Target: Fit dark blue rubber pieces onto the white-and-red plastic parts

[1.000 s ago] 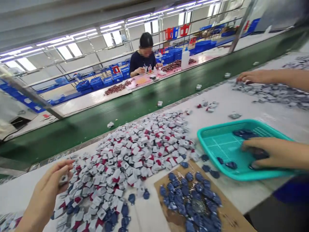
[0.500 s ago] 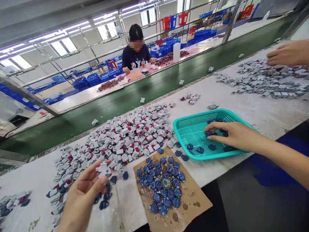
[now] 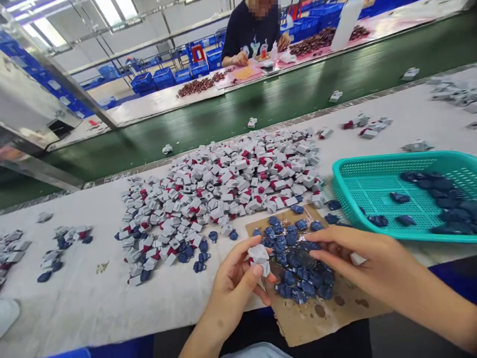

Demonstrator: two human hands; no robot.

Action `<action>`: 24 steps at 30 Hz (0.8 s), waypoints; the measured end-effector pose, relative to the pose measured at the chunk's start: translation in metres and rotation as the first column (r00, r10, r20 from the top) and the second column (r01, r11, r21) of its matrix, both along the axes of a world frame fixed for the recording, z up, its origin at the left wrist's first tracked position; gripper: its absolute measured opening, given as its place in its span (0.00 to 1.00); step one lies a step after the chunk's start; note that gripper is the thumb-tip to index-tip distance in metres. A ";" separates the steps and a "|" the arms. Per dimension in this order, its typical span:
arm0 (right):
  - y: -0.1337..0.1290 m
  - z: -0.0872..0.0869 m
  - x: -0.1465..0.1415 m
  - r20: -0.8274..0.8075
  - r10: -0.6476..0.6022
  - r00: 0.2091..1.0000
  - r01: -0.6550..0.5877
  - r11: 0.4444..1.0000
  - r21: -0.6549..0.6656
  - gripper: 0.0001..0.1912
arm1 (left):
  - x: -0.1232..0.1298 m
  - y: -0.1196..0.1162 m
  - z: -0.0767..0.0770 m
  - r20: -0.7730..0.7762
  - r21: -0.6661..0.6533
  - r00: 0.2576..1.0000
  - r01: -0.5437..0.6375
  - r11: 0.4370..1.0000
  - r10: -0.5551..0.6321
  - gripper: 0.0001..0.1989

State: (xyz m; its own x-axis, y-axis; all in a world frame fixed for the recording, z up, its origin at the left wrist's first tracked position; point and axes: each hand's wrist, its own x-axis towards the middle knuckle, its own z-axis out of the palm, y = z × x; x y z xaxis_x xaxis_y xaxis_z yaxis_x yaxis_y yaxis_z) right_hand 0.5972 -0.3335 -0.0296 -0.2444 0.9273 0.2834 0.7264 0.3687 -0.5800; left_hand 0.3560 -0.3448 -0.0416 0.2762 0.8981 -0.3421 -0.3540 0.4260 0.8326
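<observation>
My left hand (image 3: 238,278) pinches a small grey piece (image 3: 260,258) with a dark red part, just left of the cardboard. Over the right side of the brown cardboard (image 3: 309,323), my right hand (image 3: 357,253) has thumb and fingers closed around a dark blue piece (image 3: 311,244). Many blue pieces (image 3: 286,276) lie bunched on the cardboard beneath and between my hands. Behind them spreads a large pile of grey and dark red pieces (image 3: 223,179). More blue pieces rest in the turquoise basket (image 3: 337,184) at the right.
A green conveyor belt (image 3: 208,124) crosses behind the white table (image 3: 93,308), carrying a few grey pieces. Across it, a person in a dark shirt (image 3: 233,37) sits at a bench with dark red pieces. Small clusters of pieces (image 3: 61,236) lie at the left.
My right hand has left the turquoise basket and come over the cardboard. My left hand, still holding a grey piece, is closer to it. The view has shifted left and down.
</observation>
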 end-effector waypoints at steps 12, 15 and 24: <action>-0.016 -0.026 -0.002 0.315 0.133 0.940 -0.183 0.974 0.136 0.13 | -0.022 0.001 -0.014 -0.069 -0.024 0.997 -0.024 0.999 0.022 0.23; -0.014 -0.026 -0.006 0.367 0.137 0.920 -0.202 0.969 0.144 0.13 | -0.024 -0.001 -0.014 -0.125 0.048 0.992 0.035 0.998 -0.028 0.25; -0.013 -0.030 0.004 0.356 0.206 0.912 -0.255 0.962 0.095 0.10 | -0.017 -0.001 -0.018 0.032 -0.006 0.995 -0.089 0.996 0.089 0.22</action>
State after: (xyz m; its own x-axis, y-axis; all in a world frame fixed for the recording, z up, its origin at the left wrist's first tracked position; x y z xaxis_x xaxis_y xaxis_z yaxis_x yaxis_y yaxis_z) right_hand 0.6009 -0.3467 -0.0594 -0.5506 0.7916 0.2649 0.7553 0.6076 -0.2457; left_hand 0.3391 -0.3463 -0.0592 0.2059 0.9183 -0.3381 -0.4176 0.3949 0.8183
